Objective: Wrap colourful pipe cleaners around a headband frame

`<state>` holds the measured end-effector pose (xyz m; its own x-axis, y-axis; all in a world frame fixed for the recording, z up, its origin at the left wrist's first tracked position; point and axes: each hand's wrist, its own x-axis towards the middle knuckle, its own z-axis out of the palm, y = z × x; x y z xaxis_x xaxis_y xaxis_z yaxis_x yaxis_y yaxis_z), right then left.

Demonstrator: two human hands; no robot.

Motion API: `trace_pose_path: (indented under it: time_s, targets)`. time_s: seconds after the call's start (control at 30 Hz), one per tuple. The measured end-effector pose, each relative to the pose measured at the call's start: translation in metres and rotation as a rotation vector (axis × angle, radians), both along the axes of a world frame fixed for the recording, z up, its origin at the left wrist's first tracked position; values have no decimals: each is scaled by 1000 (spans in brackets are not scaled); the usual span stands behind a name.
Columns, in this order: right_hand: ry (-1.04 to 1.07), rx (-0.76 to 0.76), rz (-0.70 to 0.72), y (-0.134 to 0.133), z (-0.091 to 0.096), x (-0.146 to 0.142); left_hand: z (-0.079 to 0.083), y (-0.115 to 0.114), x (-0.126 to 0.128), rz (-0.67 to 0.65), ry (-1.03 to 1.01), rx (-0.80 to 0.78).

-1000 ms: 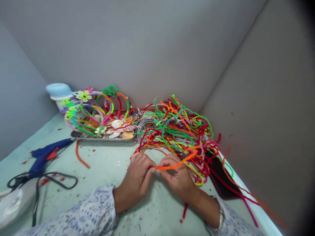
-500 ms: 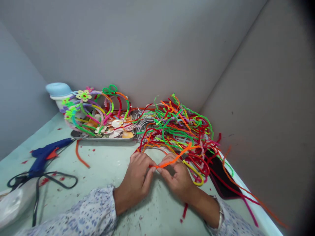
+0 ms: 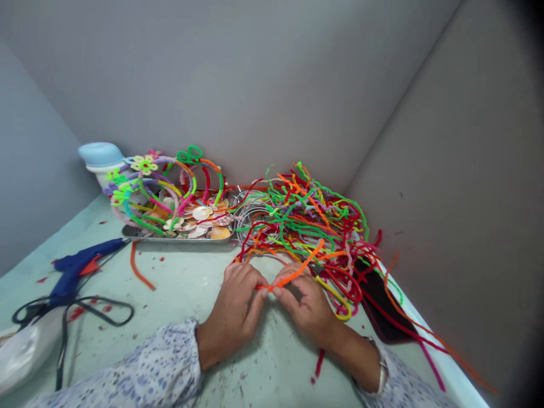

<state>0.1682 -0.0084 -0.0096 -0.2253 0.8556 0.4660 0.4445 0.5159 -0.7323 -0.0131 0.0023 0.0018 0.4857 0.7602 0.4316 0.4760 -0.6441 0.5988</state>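
An orange pipe cleaner (image 3: 293, 276) is pinched between both hands just above the table. My left hand (image 3: 236, 303) closes thumb and fingers on its left part, where a short stretch shows between the fingertips. Close beside it, my right hand (image 3: 310, 309) grips the same pipe cleaner with thumb and forefinger. From there two orange ends fan up and to the right, over the right hand. Behind my hands lies a tangled heap of pipe cleaners (image 3: 301, 209) in red, green, orange and other colours.
A metal tray (image 3: 182, 241) of seashells holds several flower-trimmed headbands (image 3: 147, 184). Behind it stands a white bottle with a blue lid (image 3: 102, 156). A blue glue gun (image 3: 76, 269) with a black cord lies left. A dark phone (image 3: 389, 311) sits right, partly under pipe cleaners.
The upper free end of the orange pipe cleaner has swung left and slightly up, spreading from the other end. Both hands stay nearly in place, still pinching.
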Motion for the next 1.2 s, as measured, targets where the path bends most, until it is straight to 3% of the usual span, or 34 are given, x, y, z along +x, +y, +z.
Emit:
trace_pose_path:
  time_s: [0.1,0.4,1.2]
  targets:
    - [-12,16,6,0,0,1,0,0,0,-6,-4,1]
    - [-24,-124,9,0,3,0,-2,0,0,-36,35,11]
    - [19,-171,29,4,4,-1,-6,1,1,-78,25,18]
